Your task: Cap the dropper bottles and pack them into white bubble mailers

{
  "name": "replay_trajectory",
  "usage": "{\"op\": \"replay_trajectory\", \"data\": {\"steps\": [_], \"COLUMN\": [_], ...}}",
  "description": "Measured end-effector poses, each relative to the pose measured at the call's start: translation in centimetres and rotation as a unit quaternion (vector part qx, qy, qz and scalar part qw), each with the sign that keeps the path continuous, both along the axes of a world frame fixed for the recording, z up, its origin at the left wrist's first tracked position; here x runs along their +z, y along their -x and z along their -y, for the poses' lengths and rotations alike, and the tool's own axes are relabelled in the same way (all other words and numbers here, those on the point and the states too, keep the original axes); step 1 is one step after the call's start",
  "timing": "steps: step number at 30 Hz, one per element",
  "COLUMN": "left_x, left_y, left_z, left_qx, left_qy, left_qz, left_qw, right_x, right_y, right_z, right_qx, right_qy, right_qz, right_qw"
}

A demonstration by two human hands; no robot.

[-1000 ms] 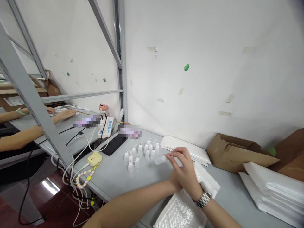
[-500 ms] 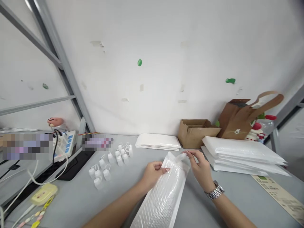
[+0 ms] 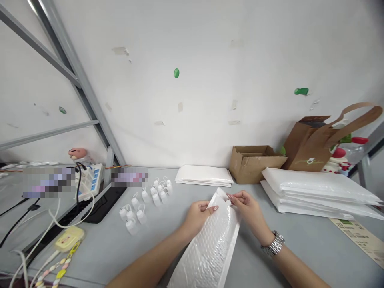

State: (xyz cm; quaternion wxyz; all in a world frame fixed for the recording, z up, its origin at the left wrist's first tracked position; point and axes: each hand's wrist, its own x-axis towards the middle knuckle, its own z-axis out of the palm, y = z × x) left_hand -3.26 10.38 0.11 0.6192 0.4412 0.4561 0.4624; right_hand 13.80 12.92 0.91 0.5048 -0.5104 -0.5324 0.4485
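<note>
A white bubble mailer point(image 3: 210, 244) slants up from the bottom edge, its narrow top end pointing away from me. My left hand point(image 3: 198, 220) grips its left edge near the top, thumb lying on the front face. At the top right corner, my right hand point(image 3: 247, 208) pinches the mailer's flap area between thumb and forefinger. A small white piece shows by those fingertips; whether it is flap or peel strip I cannot make out. A metal watch point(image 3: 273, 243) circles my right wrist.
Several small white capped bottles point(image 3: 141, 216) stand left of the mailer. Flat white mailers point(image 3: 204, 176) lie by the wall, beside a cardboard box point(image 3: 255, 166). On the right are stacked padded mailers point(image 3: 315, 188), a brown paper bag point(image 3: 312, 148) and a printed card point(image 3: 360, 238).
My right hand has moved slightly left, closer to the mailer's top; the pale strip stretched out from it before is now mostly out of sight. My left hand keeps its grip.
</note>
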Motion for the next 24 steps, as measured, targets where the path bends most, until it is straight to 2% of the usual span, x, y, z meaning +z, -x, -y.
{"op": "replay_trajectory", "data": {"steps": [6,11,14,17,20,22,24], "left_x": [-0.2,-0.2,-0.2,-0.4,-0.7,-0.9,-1.1], "left_y": [0.0,0.0,-0.1,0.0,0.3,0.4,0.5], "left_z": [0.0,0.0,0.0,-0.3,-0.6,-0.8,-0.9], "left_qx": [0.008,0.011,0.010,0.013,0.022,0.024,0.020], "left_qy": [0.004,0.000,-0.007,-0.014,-0.022,-0.026,-0.033], "left_qz": [0.010,0.011,0.011,0.009,0.001,-0.007,-0.017], "left_qw": [1.000,1.000,1.000,1.000,1.000,0.999,0.999], "right_x": [0.3,0.1,-0.2,-0.8,-1.0,-0.6,0.2], "right_y": [0.8,1.0,0.8,0.4,0.2,0.5,1.5], "right_z": [0.6,0.7,0.6,0.4,0.2,0.0,-0.2], "right_qx": [0.053,0.152,0.180,0.142,0.045,-0.002,-0.005], "right_qy": [-0.028,-0.005,-0.009,-0.083,-0.199,-0.246,-0.268], "right_qz": [0.126,0.155,0.182,0.229,0.269,0.276,0.267], "right_qw": [0.990,0.976,0.967,0.959,0.941,0.929,0.926]}}
